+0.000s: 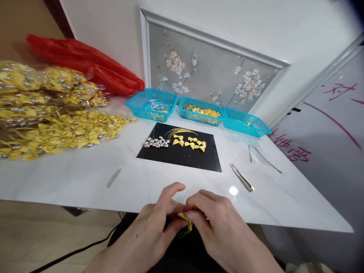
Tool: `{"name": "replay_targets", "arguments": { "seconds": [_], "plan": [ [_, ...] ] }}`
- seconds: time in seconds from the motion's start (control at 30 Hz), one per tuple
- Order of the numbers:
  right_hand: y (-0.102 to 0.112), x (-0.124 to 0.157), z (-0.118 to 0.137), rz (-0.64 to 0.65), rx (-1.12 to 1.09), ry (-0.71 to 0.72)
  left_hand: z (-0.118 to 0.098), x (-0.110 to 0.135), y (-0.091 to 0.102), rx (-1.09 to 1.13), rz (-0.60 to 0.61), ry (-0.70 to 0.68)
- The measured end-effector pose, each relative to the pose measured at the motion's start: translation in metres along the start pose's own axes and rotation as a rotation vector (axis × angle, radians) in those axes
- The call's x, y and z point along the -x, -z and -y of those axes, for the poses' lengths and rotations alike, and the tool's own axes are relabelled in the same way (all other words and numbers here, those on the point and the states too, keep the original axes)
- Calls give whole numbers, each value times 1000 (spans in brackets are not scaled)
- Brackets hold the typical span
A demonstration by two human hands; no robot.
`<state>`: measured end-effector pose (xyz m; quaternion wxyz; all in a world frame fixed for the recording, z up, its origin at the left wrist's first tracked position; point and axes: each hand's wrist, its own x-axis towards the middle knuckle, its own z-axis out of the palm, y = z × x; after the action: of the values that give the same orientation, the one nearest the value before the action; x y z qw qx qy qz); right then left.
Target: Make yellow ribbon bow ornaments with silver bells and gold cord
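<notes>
A small yellow ribbon bow [190,226] is held between both hands at the table's front edge, with a thin cord loop hanging below it. My left hand [153,227] pinches it from the left with the index finger lifted. From the right, the thumb and curled fingers of my right hand [217,218] close on the same bow, hiding part of it. Beyond them lies a black mat [182,163] with silver beads [156,142], several yellow bows [191,144] and a bundle of gold cords [182,131].
Thread snips [241,178] lie right of the mat. Behind it stand a blue basket with beads [136,110], one with yellow pieces [184,113] and a third blue basket [247,129]. Finished-looking yellow bow strands [71,131] and a red bag [85,62] fill the left.
</notes>
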<state>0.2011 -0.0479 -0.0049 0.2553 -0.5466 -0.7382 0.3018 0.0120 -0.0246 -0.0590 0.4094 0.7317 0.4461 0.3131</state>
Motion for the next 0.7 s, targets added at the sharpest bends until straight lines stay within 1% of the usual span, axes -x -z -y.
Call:
{"name": "replay_targets", "arguments": {
  "seconds": [0.1, 0.17, 0.2, 0.3, 0.37, 0.43, 0.5, 0.6, 0.7],
  "plan": [
    [4, -4, 1, 69, 49, 28, -1, 0, 1, -66, 144, 33],
    [7, -9, 1, 95, -5, 61, -4, -1, 2, -52, 173, 90],
    [8, -12, 0, 101, -111, 59, -6, -2, 3, -37, 189, 120],
    [6, -26, -6, 77, -627, -39, -15, -3, 7, 90, 248, 187],
    [0, -34, -12, 15, -896, -123, -21, -3, 9, 249, 272, 227],
    [-6, -42, -18, -68, -1038, -177, -26, -3, 12, 405, 291, 272],
    [-10, -47, -27, -164, -1172, -228, -28, -2, 14, 513, 315, 284],
    [-8, -54, -42, -300, -1295, -266, -28, 0, 18, 599, 370, 217],
    [1, -59, -62, -477, -1314, -241, -28, 2, 21, 624, 400, 184]
  ]
}}
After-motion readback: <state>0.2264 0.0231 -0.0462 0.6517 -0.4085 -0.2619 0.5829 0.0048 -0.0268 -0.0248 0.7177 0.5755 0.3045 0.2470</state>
